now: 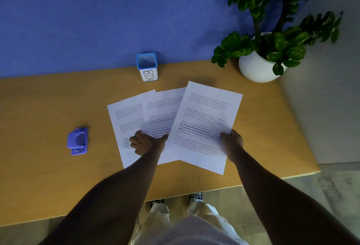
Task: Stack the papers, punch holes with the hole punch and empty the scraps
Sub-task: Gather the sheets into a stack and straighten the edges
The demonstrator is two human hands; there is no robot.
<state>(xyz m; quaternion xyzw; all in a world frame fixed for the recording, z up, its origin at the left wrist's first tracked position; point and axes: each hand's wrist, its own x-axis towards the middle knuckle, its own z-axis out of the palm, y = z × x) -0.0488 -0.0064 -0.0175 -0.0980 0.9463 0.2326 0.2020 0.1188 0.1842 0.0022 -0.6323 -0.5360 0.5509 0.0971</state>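
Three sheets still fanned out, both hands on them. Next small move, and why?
Probably slide the right sheet, pinched by the right hand, leftward over the middle sheet and left sheet, squaring the edges. The left hand rests on the overlapped pair, so they seem anchored. The hole punch lies untouched; stacking comes first.

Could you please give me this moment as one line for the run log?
stage: stacking | papers: three, fanned | left hand: on papers | right hand: grips right sheet | hole punch: untouched
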